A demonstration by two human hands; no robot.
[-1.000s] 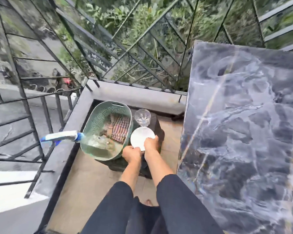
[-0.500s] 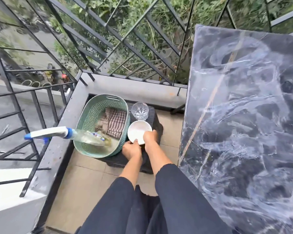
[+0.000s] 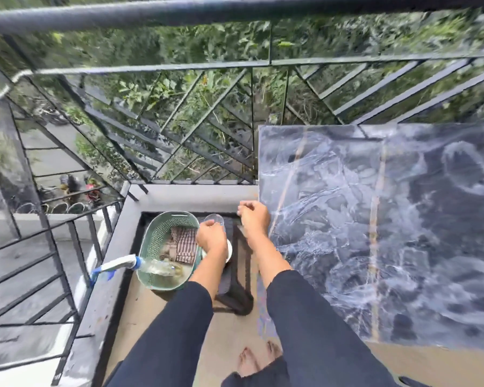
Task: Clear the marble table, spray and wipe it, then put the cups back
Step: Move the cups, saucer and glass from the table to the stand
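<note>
Beside the perforated basket (image 3: 153, 238), left hand (image 3: 211, 238) grips clear glass (image 3: 214, 218).

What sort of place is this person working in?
Most likely an upstairs balcony: a metal railing edges it, greenery and a street lie below, and a marble table stands on it.
</note>
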